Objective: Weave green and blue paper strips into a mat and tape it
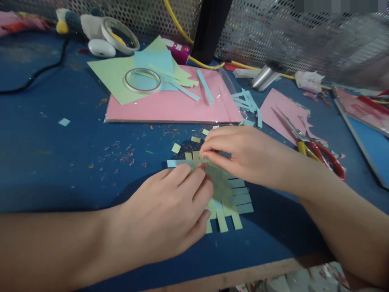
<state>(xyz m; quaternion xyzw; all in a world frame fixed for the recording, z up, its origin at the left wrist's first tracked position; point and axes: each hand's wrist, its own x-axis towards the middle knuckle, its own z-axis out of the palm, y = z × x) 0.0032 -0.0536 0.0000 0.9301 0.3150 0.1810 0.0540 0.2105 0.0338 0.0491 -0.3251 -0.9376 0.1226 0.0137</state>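
A woven paper mat point(220, 190) of pale green and light blue strips lies on the blue tabletop, its loose strip ends sticking out on several sides. Curled over its left part is my left hand point(176, 207), its fingertips closed on the weave and partly out of sight. My right hand point(240, 150) pinches at the mat's upper edge, thumb against fingers, where a green strip point(196, 156) ends. Part of the weave is covered by both hands. Small green paper squares point(176, 148) lie just beyond the fingers.
Behind the hands is a pink paper pack point(170, 109) with green sheets point(112, 77) and a tape roll point(142, 80) on top. Red-and-yellow-handled scissors point(313, 150) rest on pink paper point(278, 113) at right. Blue strips point(247, 99) and a metal cylinder point(266, 77) lie farther back.
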